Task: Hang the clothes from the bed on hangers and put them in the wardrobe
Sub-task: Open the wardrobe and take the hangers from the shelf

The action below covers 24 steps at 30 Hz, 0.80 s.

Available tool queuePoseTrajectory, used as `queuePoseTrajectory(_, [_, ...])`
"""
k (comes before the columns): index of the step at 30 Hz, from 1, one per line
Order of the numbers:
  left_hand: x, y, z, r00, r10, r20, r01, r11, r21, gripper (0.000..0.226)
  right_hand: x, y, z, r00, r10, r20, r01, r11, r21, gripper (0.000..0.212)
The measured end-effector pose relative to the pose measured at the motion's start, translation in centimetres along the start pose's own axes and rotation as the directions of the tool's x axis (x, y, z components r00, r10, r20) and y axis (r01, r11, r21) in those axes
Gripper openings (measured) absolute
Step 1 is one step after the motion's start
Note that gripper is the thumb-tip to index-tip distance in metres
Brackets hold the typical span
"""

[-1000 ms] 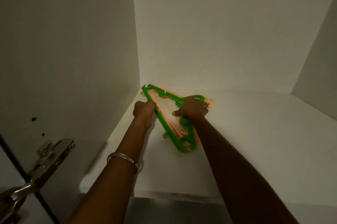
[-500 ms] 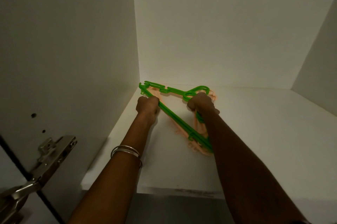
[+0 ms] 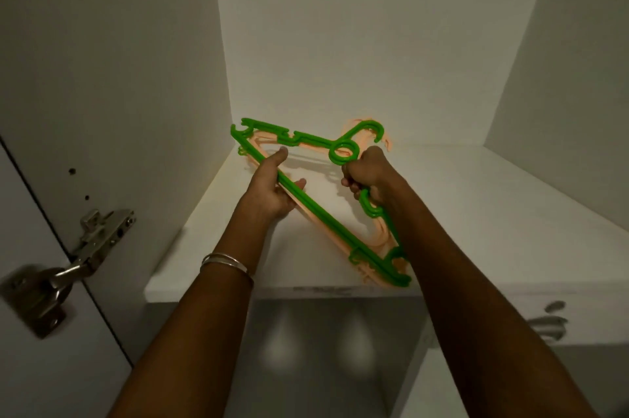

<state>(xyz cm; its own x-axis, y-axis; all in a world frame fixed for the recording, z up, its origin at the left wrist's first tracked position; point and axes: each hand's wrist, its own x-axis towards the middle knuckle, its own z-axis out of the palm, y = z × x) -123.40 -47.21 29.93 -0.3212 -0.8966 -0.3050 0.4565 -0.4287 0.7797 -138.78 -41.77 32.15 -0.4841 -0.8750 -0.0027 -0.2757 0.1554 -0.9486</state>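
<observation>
Both hands have lifted the hangers [image 3: 326,213] off the shelf [image 3: 493,213], fingers [image 3: 350,179] curled round them

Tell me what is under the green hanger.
Under the green hanger lie orange hangers, stacked, their edges showing around it. Both hands, left and right, grip the stack above the white shelf. The count is hidden.

Both forearms are bare, with no sleeves in view. The left wrist wears thin silver bangles [image 3: 227,263], two or three stacked close together. The right forearm shows nothing worn
</observation>
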Motion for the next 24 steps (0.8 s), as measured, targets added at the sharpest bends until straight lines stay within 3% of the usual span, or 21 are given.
queuePoseTrajectory(5, [-4.6,-3.0,3.4,0.985,0.038,0.171,-0.027,0.997,-0.07,0.018,-7.4,0.8,-6.0,0.997,-0.074,-0.021,0.076,0.987,0.14,0.012])
queuePoseTrajectory(10, [-13.1,-7.9,8.1,0.964,0.016,0.267,0.019,0.992,-0.127,0.031,-17.9,4.2,-13.9,0.993,-0.117,-0.025,0.119,0.931,0.345,0.006])
queuePoseTrajectory(13, [-18.3,-11.7,10.9,0.947,-0.042,0.319,0.076,0.993,-0.093,0.039,-23.9,6.5,-18.2,0.995,-0.051,-0.088,0.088,0.864,0.496,0.017])
queuePoseTrajectory(17, [-25.6,-18.1,13.9,0.886,-0.181,0.427,0.187,0.982,0.028,0.041,-32.6,10.7,-23.6,0.971,0.068,-0.228,0.062,0.854,0.516,0.032])
queuePoseTrajectory(20, [-30.9,-23.5,15.0,0.819,-0.308,0.485,0.234,0.95,0.208,0.035,-40.2,14.3,-26.8,0.933,0.169,-0.316,0.023,0.851,0.524,0.024])
queuePoseTrajectory(24, [-38.7,-31.2,15.4,0.625,-0.558,0.545,0.327,0.822,0.467,0.031,-52.8,19.1,-30.2,0.84,0.285,-0.461,0.012,0.84,0.542,0.017])
